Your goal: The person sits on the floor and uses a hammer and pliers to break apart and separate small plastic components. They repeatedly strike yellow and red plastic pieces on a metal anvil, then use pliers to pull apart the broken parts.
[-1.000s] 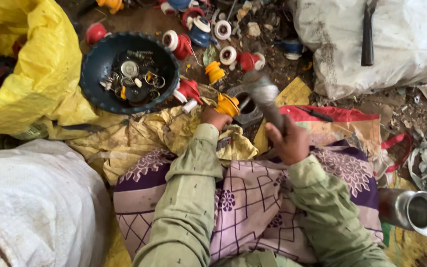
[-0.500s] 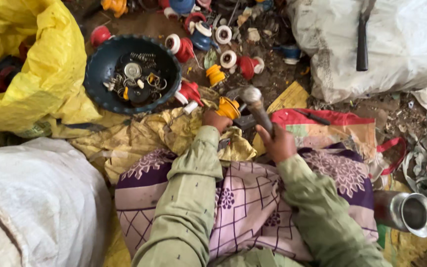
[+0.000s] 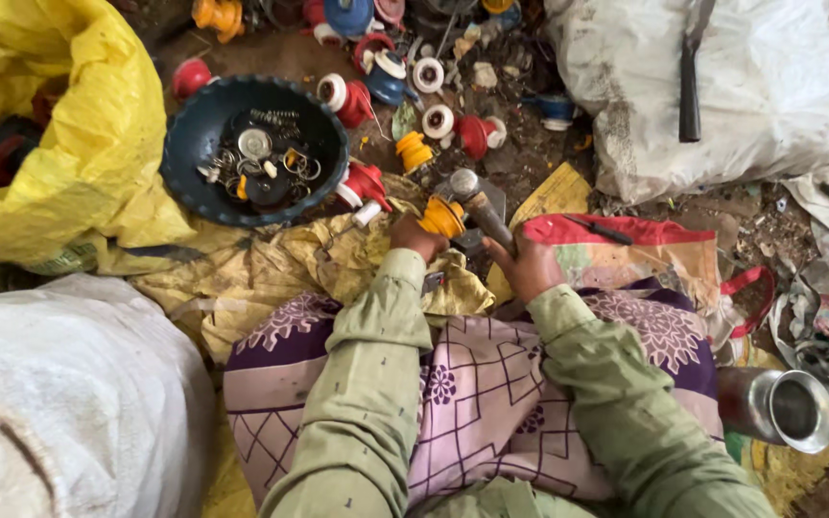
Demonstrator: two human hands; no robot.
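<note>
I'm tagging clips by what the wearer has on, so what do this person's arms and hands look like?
Both arms are covered by long, loose olive-green fabric sleeves with tiny dark specks, creased at the elbows and ending at the wrists. The left hand and right hand are bare: no gloves, and no rings, watch or bracelets that I can make out. No markings show on the sleeves.
</note>
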